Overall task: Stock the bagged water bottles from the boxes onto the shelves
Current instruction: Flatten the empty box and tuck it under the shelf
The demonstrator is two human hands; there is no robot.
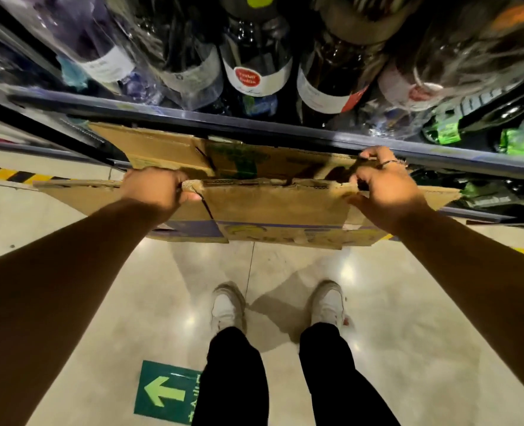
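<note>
The cardboard box (270,204) is held just in front of the front edge of the shelf (254,124), and its near top rim is gripped by both hands: the left hand (159,187) is curled round it near the left corner, the right hand (383,186) near the right corner. The card looks soft and bent, so it should be held at the corners. The bagged bottles (254,63) on the shelf are likely heavy, slippery and easily broken.
</note>
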